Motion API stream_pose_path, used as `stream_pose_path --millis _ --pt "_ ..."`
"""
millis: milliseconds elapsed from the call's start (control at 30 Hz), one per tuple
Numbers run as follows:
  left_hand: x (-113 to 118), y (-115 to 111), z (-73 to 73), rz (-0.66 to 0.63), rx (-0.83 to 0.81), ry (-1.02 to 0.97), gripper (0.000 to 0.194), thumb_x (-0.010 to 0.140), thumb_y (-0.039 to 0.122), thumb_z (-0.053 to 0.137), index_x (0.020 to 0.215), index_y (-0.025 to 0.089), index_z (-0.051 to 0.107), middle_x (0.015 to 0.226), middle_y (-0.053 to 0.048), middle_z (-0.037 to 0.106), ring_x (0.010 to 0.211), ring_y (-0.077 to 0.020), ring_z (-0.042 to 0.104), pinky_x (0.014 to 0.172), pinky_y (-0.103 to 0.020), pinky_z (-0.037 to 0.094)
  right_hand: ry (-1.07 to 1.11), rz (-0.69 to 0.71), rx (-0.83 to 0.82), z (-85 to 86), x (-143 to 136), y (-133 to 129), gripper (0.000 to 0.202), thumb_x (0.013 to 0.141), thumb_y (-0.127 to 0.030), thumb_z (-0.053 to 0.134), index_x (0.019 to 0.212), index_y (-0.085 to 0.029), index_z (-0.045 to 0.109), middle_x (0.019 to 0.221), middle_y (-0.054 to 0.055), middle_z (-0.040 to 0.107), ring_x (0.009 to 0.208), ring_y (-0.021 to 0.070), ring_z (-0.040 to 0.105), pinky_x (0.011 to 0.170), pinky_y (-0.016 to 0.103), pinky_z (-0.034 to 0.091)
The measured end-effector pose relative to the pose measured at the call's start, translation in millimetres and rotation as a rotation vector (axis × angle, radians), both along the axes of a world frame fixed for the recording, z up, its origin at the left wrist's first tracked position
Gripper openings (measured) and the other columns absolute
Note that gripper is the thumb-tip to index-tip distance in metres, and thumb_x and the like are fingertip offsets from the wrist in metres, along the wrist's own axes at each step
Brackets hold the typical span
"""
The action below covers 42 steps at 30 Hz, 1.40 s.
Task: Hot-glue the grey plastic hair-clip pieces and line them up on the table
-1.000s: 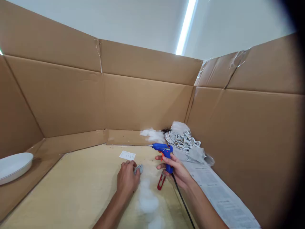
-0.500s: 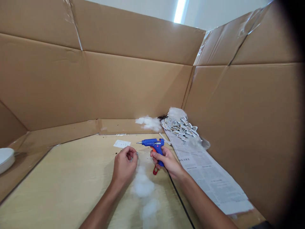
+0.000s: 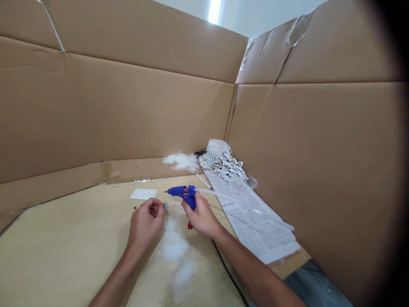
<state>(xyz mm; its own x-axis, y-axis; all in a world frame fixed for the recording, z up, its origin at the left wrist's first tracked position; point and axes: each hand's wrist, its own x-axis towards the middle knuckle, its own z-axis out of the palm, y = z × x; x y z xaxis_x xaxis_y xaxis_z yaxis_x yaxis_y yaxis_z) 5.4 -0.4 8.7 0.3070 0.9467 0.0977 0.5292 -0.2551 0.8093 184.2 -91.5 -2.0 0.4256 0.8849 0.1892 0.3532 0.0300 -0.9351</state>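
Observation:
My right hand (image 3: 202, 215) is wrapped round the grip of a blue hot glue gun (image 3: 180, 192), its metal nozzle pointing left. A long translucent glue stick (image 3: 246, 205) juts out of the gun's back end toward the right. Just below and left of the nozzle, my left hand (image 3: 146, 221) pinches a small grey-and-white piece (image 3: 165, 207), mostly hidden by the fingers. Nozzle and piece look apart. Tufts of white stuffing (image 3: 174, 245) lie on the table between my hands.
A pile of grey-white cutout pieces (image 3: 223, 164) lies on newspaper (image 3: 258, 230) at the right. More white fluff (image 3: 182, 161) sits by the back edge, and a white paper slip (image 3: 143, 194) left of the gun. Cardboard walls (image 3: 143, 106) enclose the table. A black cord (image 3: 225, 266) runs toward me.
My view has swung to the right. The glue gun has turned, so its long glue stick now shows behind it. More of the small piece shows at my left fingertips.

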Motion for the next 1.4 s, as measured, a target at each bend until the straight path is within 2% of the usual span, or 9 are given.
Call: stream_pose_path --millis 167,300,500,633,733,900,1100,1267,1400 --pt "1 3 -3.9 -0.005 -0.003 0.001 0.029 0.080 0.046 0.057 0.086 0.020 0.070 0.077 -0.003 0.072 0.068 -0.0127 0.061 0.070 -0.024 0.043 0.051 0.056 -0.002 -1.9 2 6 0.030 0.092 -0.029 0.066 0.120 -0.020 0.062 0.090 0.001 0.066 0.067 0.0130 0.057 0.060 0.024 0.046" --pt "1 5 -3.4 0.018 -0.010 -0.061 0.029 0.079 0.046 0.059 0.087 0.020 0.070 0.078 -0.003 0.071 0.069 -0.0126 0.060 0.070 -0.023 0.044 0.123 0.058 0.037 0.8 5 10 0.032 0.088 -0.027 0.067 0.118 -0.020 0.063 0.095 0.001 0.066 0.075 0.0119 0.058 0.066 0.023 0.049" --pt "0 8 5.6 0.071 -0.135 -0.443 0.040 0.075 0.044 0.068 0.107 0.019 0.066 0.090 -0.003 0.065 0.081 -0.0107 0.060 0.069 -0.018 0.046 0.301 0.177 -0.021 1.9 4 6 0.029 0.082 -0.034 0.067 0.105 -0.018 0.058 0.084 -0.002 0.060 0.053 0.0074 0.048 0.041 0.020 0.040" --pt "-4 9 11.6 0.017 -0.221 -0.594 0.049 0.075 0.051 0.074 0.109 0.017 0.067 0.102 -0.005 0.067 0.085 -0.0095 0.060 0.067 -0.016 0.046 0.376 0.241 -0.045 -0.9 5 3 0.029 0.082 -0.035 0.070 0.101 -0.018 0.056 0.088 -0.002 0.062 0.049 0.0054 0.047 0.040 0.021 0.046" --pt "-4 6 15.0 -0.012 -0.216 -0.590 0.049 0.077 0.055 0.075 0.108 0.017 0.067 0.103 -0.005 0.066 0.087 -0.0088 0.060 0.066 -0.015 0.045 0.408 0.257 -0.048 -1.7 5 1 0.031 0.082 -0.035 0.072 0.102 -0.018 0.055 0.090 -0.002 0.063 0.049 0.0055 0.047 0.040 0.023 0.049" --pt "-1 0 15.1 0.016 -0.165 -0.509 0.047 0.079 0.054 0.075 0.108 0.018 0.067 0.094 -0.003 0.065 0.086 -0.0080 0.060 0.065 -0.014 0.044 0.430 0.264 -0.051 -1.7 4 1 0.033 0.081 -0.034 0.074 0.102 -0.018 0.055 0.090 -0.002 0.063 0.049 0.0053 0.048 0.040 0.023 0.049" --pt "-2 3 12.7 0.017 -0.176 -0.520 0.046 0.084 0.058 0.070 0.106 0.018 0.068 0.106 -0.005 0.069 0.091 -0.0090 0.061 0.068 -0.014 0.047 0.431 0.257 -0.051 1.1 4 0 0.034 0.081 -0.037 0.076 0.101 -0.018 0.057 0.089 -0.002 0.062 0.050 0.0056 0.048 0.041 0.024 0.051" --pt "-5 3 14.2 0.049 -0.159 -0.528 0.043 0.088 0.058 0.064 0.098 0.016 0.067 0.090 -0.004 0.066 0.078 -0.0088 0.058 0.063 -0.015 0.043 0.429 0.247 -0.046 3.2 4 0 0.035 0.081 -0.039 0.077 0.099 -0.017 0.057 0.086 -0.002 0.061 0.050 0.0059 0.048 0.041 0.025 0.051" --pt "-7 3 12.2 0.075 -0.112 -0.497 0.036 0.093 0.051 0.057 0.088 0.016 0.062 0.079 -0.001 0.060 0.071 -0.0064 0.053 0.063 -0.015 0.041 0.435 0.242 -0.043 2.5 4 0 0.034 0.080 -0.037 0.077 0.100 -0.017 0.057 0.091 0.000 0.064 0.052 0.0058 0.049 0.041 0.023 0.050"
